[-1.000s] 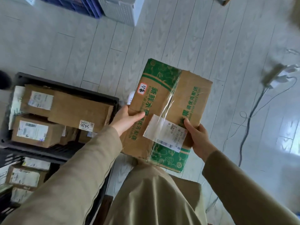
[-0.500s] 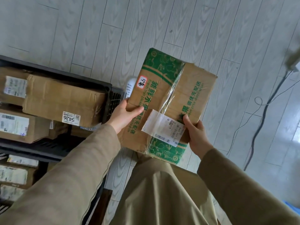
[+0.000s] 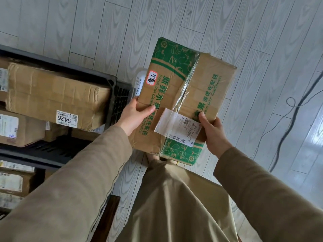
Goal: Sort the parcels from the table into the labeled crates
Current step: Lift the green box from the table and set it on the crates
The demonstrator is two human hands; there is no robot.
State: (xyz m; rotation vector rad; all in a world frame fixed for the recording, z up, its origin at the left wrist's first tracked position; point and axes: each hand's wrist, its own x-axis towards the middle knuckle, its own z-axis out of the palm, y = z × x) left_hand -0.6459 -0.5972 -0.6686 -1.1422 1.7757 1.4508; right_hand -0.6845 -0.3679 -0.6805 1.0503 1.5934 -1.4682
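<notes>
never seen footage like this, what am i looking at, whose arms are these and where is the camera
No machine here: a person wears a camera on the head, so you look down past their own sleeves. The left hand and right hand grip a cardboard box with green print, thumbs on top, above a pale plank floor. A white label is taped on it. At left, a black crate holds more brown boxes, among them a long box marked 5426. A cable lies on the floor at right.
</notes>
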